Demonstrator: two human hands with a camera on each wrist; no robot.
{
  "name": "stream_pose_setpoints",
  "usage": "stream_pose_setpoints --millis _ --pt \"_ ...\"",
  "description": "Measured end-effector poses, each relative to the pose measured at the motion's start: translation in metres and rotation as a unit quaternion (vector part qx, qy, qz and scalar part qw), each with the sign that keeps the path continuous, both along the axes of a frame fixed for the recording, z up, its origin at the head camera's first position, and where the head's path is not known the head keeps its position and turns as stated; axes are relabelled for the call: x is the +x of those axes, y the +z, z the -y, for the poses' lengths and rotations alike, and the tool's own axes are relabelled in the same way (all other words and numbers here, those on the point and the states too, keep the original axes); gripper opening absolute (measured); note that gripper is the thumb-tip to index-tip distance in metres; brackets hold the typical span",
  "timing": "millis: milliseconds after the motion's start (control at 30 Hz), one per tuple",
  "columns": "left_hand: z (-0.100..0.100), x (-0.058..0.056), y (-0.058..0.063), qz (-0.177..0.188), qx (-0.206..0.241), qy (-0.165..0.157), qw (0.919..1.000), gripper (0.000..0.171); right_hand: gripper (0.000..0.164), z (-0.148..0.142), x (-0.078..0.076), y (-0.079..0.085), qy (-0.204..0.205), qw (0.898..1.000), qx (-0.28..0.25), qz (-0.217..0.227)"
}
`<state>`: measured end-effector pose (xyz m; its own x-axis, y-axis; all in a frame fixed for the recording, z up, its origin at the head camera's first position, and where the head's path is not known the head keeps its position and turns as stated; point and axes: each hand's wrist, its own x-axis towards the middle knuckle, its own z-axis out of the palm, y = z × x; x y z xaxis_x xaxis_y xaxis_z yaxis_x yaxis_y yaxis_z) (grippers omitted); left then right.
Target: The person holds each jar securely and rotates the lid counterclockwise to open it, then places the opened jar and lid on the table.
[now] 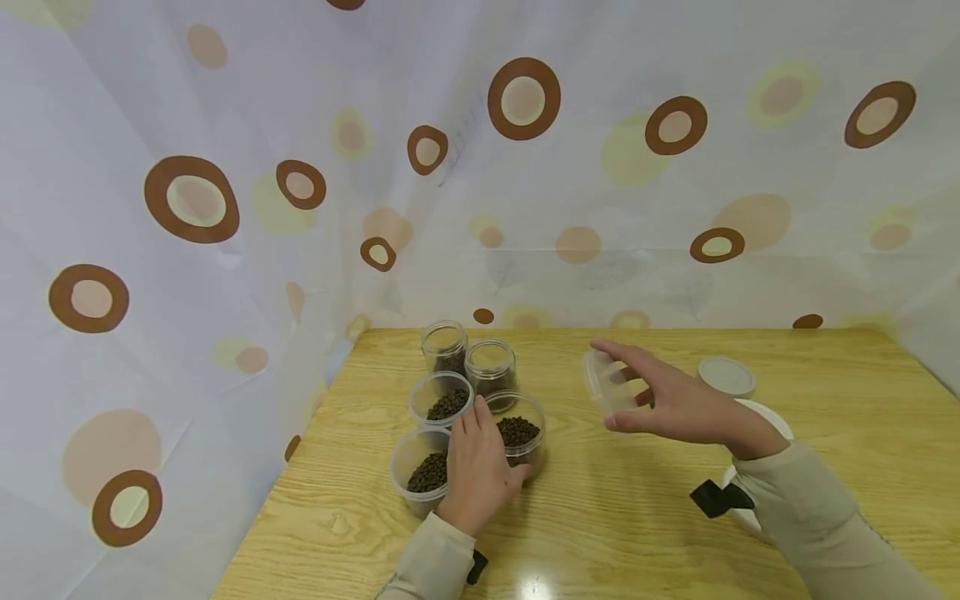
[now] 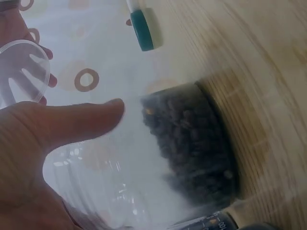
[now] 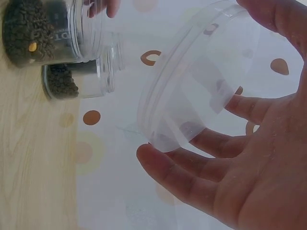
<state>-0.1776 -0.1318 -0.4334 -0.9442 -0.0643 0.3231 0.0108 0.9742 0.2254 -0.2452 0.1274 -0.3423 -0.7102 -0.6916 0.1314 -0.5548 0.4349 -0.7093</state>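
My left hand (image 1: 480,467) grips a clear plastic jar (image 2: 158,143) partly filled with dark brown pellets, thumb against its side. The jar's mouth is uncovered and it is the right front one of a cluster. My right hand (image 1: 675,400) holds a translucent lid (image 3: 192,81) by its edge, between thumb and fingertips. This lid is tilted on edge, in the air to the right of the jar. Close to my left hand stand two round tubs, a front tub (image 1: 420,483) and a rear tub (image 1: 441,404), both with pellets inside.
Behind the tubs stand two more uncovered jars, one at the far left (image 1: 444,343) and one beside it (image 1: 491,371). A flat lid (image 1: 726,377) lies on the wooden table (image 1: 600,517) at right. White round pieces (image 1: 772,417) are partly hidden by my right arm. A patterned sheet (image 1: 585,183) encloses the table.
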Motion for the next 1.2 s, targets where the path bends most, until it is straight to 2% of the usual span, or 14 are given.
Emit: stream_pose_setpoints --millis 133,267,433,833,1000,1200 --pt "0.002 0.000 -0.001 -0.007 -0.023 -0.004 0.9997 0.104 0.084 -0.001 0.000 -0.002 0.000 1.000 0.000 0.001" --pt "0.002 -0.003 0.004 0.011 0.008 -0.008 0.9999 0.106 0.084 -0.003 0.000 -0.004 0.001 1.000 -0.001 0.001" --pt "0.004 -0.008 0.010 0.032 0.042 -0.008 0.9986 0.100 0.083 -0.005 -0.001 -0.006 0.006 1.000 0.005 0.001" --pt "0.016 -0.007 0.017 0.063 0.050 0.003 0.9967 0.093 0.084 -0.011 -0.003 -0.007 -0.009 1.000 0.022 -0.002" --pt "0.017 -0.005 0.019 0.052 0.060 -0.007 0.9969 0.095 0.085 -0.015 -0.004 -0.009 -0.017 0.999 0.029 -0.001" --pt "0.013 -0.001 0.023 0.003 0.064 -0.025 0.9976 0.093 0.087 -0.019 -0.008 -0.018 -0.042 0.997 0.067 -0.019"
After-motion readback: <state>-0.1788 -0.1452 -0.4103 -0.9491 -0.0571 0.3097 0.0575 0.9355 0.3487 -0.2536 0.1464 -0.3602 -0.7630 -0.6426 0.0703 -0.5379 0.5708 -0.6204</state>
